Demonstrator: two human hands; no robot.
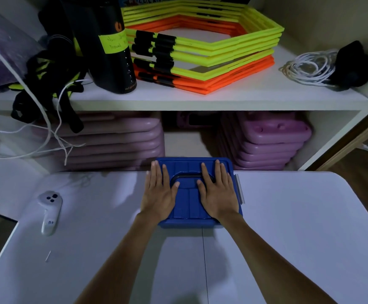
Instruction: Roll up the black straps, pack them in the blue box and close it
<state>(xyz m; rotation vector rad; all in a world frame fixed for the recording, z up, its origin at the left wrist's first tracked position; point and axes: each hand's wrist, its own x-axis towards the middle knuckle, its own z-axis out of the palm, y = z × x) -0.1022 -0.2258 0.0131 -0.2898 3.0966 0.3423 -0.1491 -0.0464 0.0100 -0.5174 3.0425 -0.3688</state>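
The blue box (pixel 193 191) stood on the white worktop (pixel 288 227), at its far edge, just in front of the shelves. Its lid was on it, and a grey clip (pixel 240 190) showed on its right side. My left hand (pixel 159 194) lay flat on the left part of the lid, and my right hand (pixel 219 194) lay flat on the right part. The fingers (pixel 218 170) of both hands were stretched out and open, palms down, and they gripped nothing. Between my two thumbs I could see the dark handle (pixel 188 176) sunk in the lid. I saw no black straps on the worktop; I could not tell what was inside the box, because the lid hid it.

To the left of the box, well apart from it, a white controller (pixel 49 212) lay on the worktop. On the upper shelf (pixel 200 99) behind the box there was a stack of yellow and orange hexagon frames (pixel 200 51), a tall black bottle (pixel 112 51) just beside it on the left, and a coil of white cable (pixel 306 66) on the right. Some black and yellow straps (pixel 47 80) hung over the left end of this shelf. Under the shelf there were piles of purple plastic pieces (pixel 266 141).
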